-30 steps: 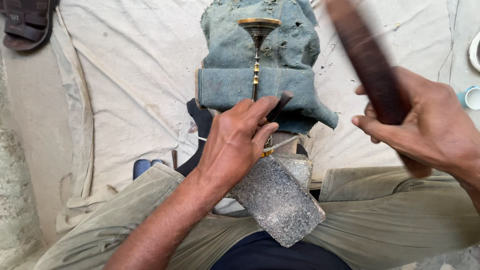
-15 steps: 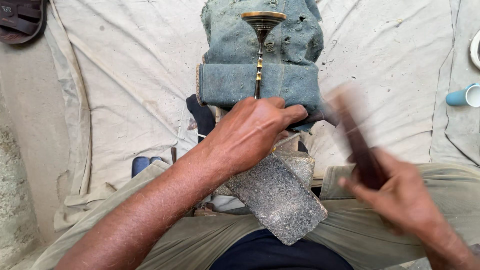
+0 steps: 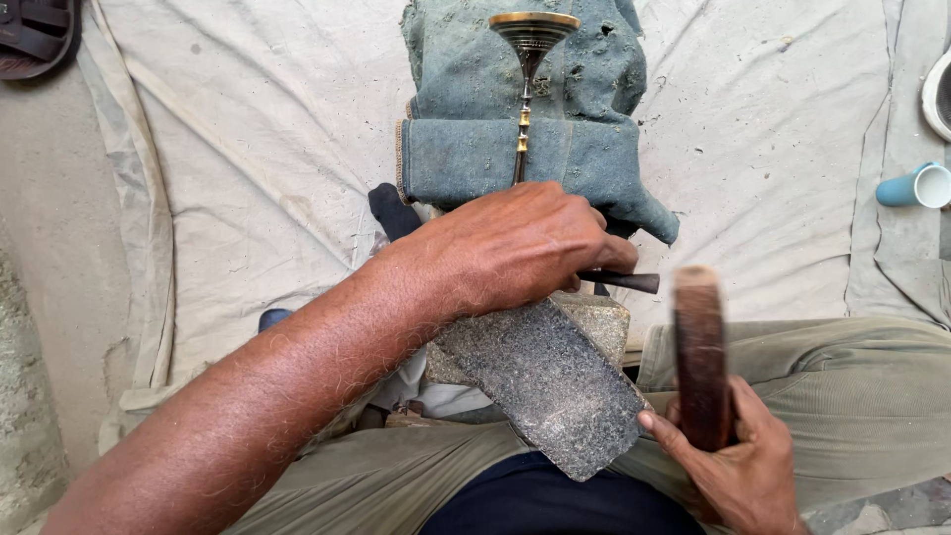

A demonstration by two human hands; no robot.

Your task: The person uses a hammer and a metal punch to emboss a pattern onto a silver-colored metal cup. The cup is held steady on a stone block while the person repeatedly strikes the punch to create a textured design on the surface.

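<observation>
My left hand (image 3: 515,248) is closed around a thin dark metal tool (image 3: 624,281) whose tip pokes out to the right. It rests over a slim brass stemmed piece (image 3: 528,59) with a round flared top, which lies on folded blue denim cloth (image 3: 466,159). Under the hand a grey speckled slab (image 3: 545,386) leans on a stone block (image 3: 599,322). My right hand (image 3: 733,471) grips a dark brown wooden mallet (image 3: 699,347), held upright and blurred, to the right of the slab.
A dirty white sheet (image 3: 248,168) covers the ground. A sandal (image 3: 40,35) lies at the top left. A light blue cup (image 3: 916,186) lies at the right edge, with a white round object (image 3: 936,94) above it. My olive trouser legs (image 3: 862,396) frame the slab.
My right hand brought the mallet down from high on the right to low beside the slab. My left hand shifted right over the stem, exposing the tool's tip.
</observation>
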